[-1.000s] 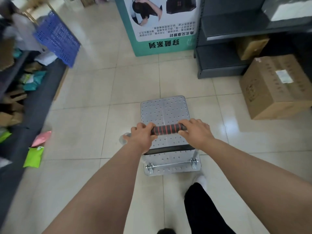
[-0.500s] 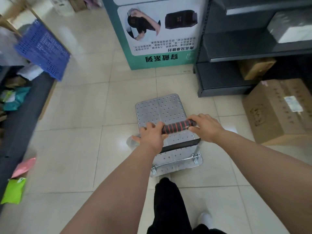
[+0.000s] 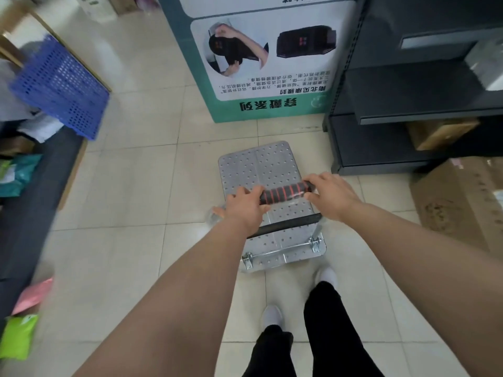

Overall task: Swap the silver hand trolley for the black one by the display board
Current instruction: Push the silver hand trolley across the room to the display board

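The silver hand trolley (image 3: 261, 170) stands on the tiled floor just in front of me, its perforated metal deck pointing toward the green and white display board (image 3: 266, 63). Its handle (image 3: 284, 192) has a black grip with red rings. My left hand (image 3: 245, 206) is closed around the handle's left end and my right hand (image 3: 330, 195) around its right end. No black trolley is in view.
Dark metal shelving (image 3: 413, 99) stands at the right with cardboard boxes (image 3: 462, 202) beside it. A blue plastic crate (image 3: 62, 88) and coloured packets (image 3: 19, 336) line a low dark shelf on the left. My feet (image 3: 272, 314) are behind the trolley.
The trolley, held by both hands, has rolled forward and closer to the display board, its front angled slightly left. I have stepped forward behind it.
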### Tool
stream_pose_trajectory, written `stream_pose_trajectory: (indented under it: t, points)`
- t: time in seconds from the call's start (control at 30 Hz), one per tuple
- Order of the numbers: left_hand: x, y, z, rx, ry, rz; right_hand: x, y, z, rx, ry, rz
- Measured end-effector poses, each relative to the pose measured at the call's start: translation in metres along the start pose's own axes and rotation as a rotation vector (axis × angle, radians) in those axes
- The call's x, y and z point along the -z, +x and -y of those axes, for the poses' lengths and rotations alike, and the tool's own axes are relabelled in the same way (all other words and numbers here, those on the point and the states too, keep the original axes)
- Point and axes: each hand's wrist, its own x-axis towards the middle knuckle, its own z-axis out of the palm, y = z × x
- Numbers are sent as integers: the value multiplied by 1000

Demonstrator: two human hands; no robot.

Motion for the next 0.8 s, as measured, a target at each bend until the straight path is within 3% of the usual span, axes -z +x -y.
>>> stream_pose_trajectory:
  t: [0.47, 0.8]
  points:
    - [68, 118, -36, 164, -8, -17, 57, 153, -24, 201, -61, 65]
    - [69, 137, -55, 197, -7, -131, 77, 178, -27, 222, -97, 45]
